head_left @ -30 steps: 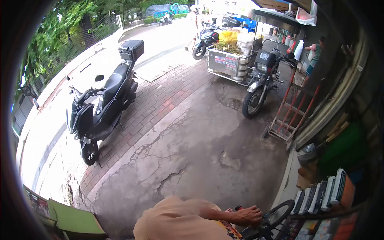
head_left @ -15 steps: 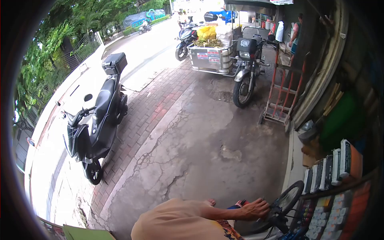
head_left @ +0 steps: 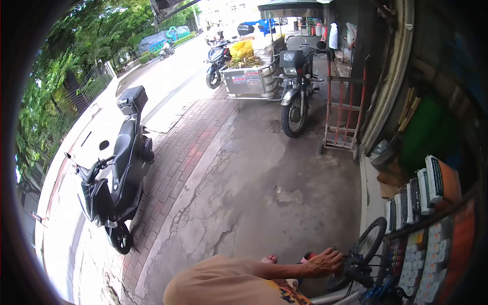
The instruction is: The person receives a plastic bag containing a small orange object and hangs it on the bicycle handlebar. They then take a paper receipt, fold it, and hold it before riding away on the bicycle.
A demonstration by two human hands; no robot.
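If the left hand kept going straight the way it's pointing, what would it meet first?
Most likely the black spoked bicycle wheel. The left hand points to the right, and its fingertips lie just short of the tyre. Depth is unclear here, so it may already be touching.

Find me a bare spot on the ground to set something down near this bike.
Free: the cracked concrete between the scooter and the shop step; also the brick strip beside the scooter. Crowded: around the hand and bicycle wheel, and by the hand truck.
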